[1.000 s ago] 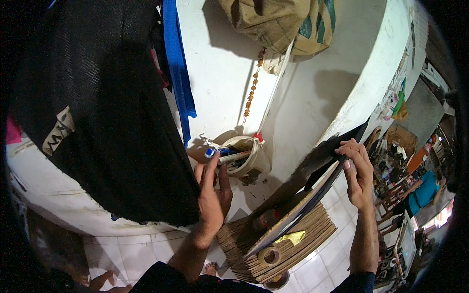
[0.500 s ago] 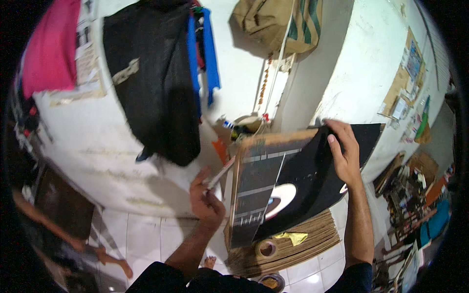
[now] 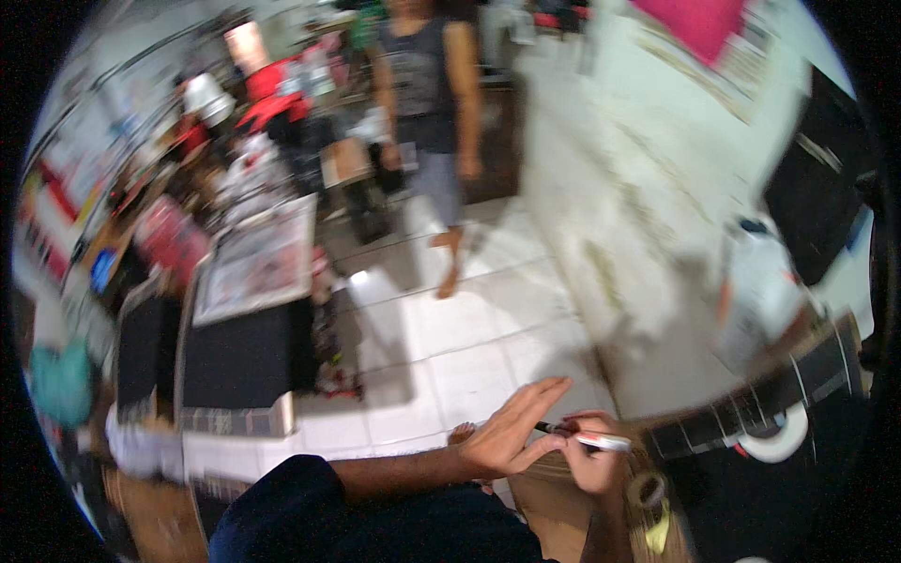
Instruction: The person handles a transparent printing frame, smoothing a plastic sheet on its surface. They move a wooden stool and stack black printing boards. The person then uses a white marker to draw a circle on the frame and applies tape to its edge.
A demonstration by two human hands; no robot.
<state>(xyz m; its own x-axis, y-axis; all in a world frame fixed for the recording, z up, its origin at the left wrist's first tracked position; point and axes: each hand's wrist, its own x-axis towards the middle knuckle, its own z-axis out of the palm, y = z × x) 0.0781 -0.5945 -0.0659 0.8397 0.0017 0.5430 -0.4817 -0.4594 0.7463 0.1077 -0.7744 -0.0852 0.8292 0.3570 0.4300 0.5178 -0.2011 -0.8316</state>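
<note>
The right hand pinches a marker. The left hand, fingers spread flat, touches its dark tip. A black board lies just right.

A slim white plastic marker with a black cap is being shown as smooth and faintly glossy. A flat black board with pale grid lines is looking matt, a white plastic ring on it smooth. Brown corrugated cardboard is appearing dull and rough. The white floor tiles are being seen as glossy
</note>
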